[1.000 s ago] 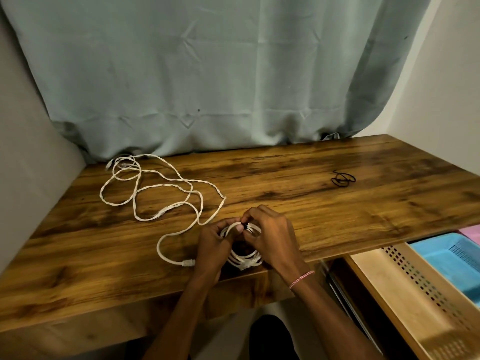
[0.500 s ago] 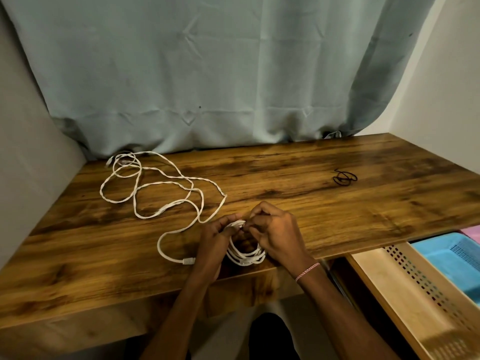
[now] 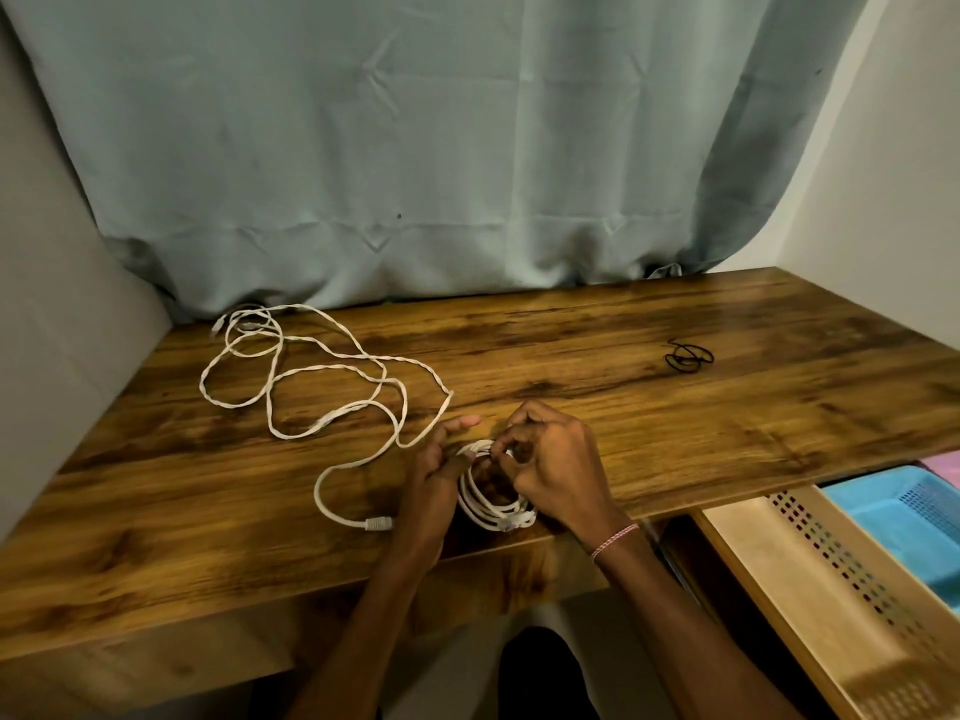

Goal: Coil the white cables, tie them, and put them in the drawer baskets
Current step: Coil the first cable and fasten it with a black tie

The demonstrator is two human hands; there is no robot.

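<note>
White coiled cable (image 3: 491, 504) is resting at the near edge of the dark brown wooden tabletop (image 3: 623, 407), caught between both hands. The right hand (image 3: 558, 467) is curling its fingers over the top of the loops and pinching them. The left hand (image 3: 434, 472) is holding the left side of the white coiled cable with its thumb against the loops, while its forefinger is stretching straight out above. A pink-and-white braided thread bracelet (image 3: 615, 540) is circling the right wrist.

Just left of the left hand, a white cable plug (image 3: 378, 523) is lying flat on the wood. From it a long loose twisted white cable (image 3: 311, 387) is trailing away in wide, overlapping loops toward the far left corner.

Well apart from the hands, on the far right of the tabletop, a small bunch of thin black ties (image 3: 688, 356) is lying by itself.

Below the right end of the tabletop, an open drawer is showing a beige perforated plastic basket (image 3: 810, 563), with a blue perforated plastic basket (image 3: 904, 511) beside it and a pink basket's edge (image 3: 941, 467) peeking out beyond that.

Behind everything, a pale grey-green fabric curtain (image 3: 415, 148) is hanging down to the back edge of the tabletop.
</note>
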